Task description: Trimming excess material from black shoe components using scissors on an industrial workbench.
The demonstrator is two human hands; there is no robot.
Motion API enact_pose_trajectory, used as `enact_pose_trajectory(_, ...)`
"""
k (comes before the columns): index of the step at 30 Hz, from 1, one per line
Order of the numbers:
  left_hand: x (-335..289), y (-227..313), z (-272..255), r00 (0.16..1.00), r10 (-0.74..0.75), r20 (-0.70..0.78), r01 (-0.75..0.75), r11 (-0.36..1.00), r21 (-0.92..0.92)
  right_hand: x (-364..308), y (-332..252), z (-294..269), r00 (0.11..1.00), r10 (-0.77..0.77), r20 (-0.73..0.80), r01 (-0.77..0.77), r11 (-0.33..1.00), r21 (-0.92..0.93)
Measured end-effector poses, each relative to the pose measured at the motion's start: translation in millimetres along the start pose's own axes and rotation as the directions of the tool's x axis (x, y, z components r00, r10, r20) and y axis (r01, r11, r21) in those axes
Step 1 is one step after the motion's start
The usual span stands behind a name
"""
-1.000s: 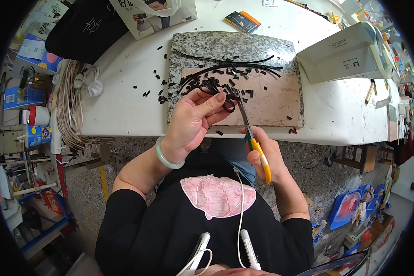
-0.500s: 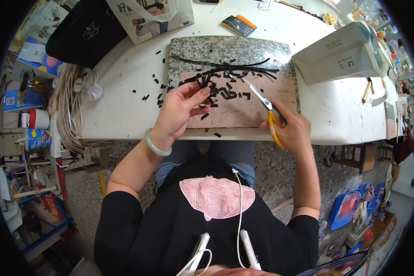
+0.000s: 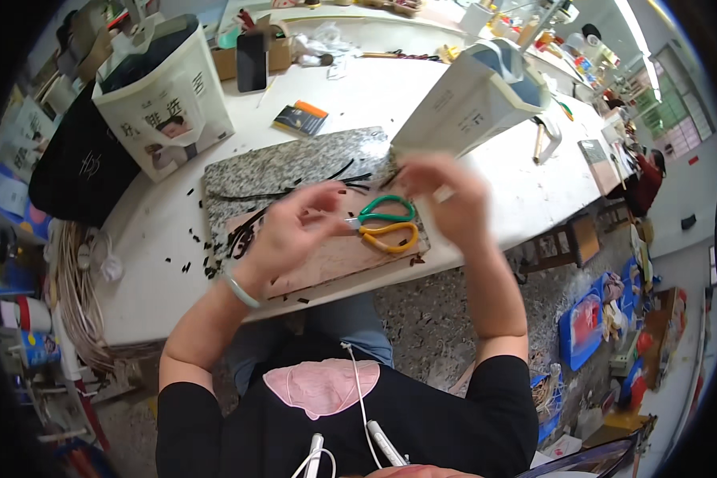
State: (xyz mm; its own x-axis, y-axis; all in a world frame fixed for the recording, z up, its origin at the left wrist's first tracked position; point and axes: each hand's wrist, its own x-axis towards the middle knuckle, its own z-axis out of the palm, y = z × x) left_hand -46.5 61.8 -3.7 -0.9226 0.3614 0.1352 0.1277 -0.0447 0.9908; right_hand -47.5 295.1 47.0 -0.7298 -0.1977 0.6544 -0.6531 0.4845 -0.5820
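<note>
Scissors with one green and one yellow loop lie on the pinkish board, their blades largely covered by my left hand. That hand hovers over the board, thumb and fingers apart, and nothing shows clearly in its grasp. To the right of the scissors, my right hand is raised off the board and smeared by motion; its fingers cannot be made out. Black strips stretch over the speckled stone slab. Small cut black pieces lie left of my left hand.
A tall white paper bag stands behind my right hand, another at the back left. Between them are a phone and a small black and orange packet. A bundle of pale cords hangs over the left edge.
The scissors have left my right hand and now lie on the board. My right hand has risen, and the strip in my left hand is no longer seen there. The view has swung right.
</note>
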Motion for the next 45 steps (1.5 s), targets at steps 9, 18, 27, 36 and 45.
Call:
enact_pose_trajectory(9, 71, -47, -78, 0.991, 0.002, 0.136, -0.111, 0.587, 0.802, 105, 49, -101, 0.944, -0.323, -0.071, 0.169, 0.657, -0.735)
enact_pose_trajectory(18, 69, -57, -83, 0.983, -0.156, 0.101, 0.002, 0.553, 0.833, 35, 114, 99, 0.744, 0.167, 0.647, -0.003, 0.969, -0.247)
enact_pose_trajectory(27, 20, 23, -84, 0.981, -0.166, 0.103, 0.09, 0.853, 0.514, 35, 44, 61, 0.45, 0.318, 0.835, -0.702, 0.703, 0.11)
enact_pose_trajectory(36, -51, 19, -29, 0.974, 0.207, 0.092, -0.198, 0.976, -0.096, -29, -26, 97, 0.798, 0.375, 0.472, -0.507, -0.008, 0.862)
enact_pose_trajectory(45, -74, 12, -17, 0.947, -0.223, -0.23, 0.063, 0.833, -0.55, -47, -45, 88, 0.746, 0.42, 0.518, -0.663, 0.389, 0.639)
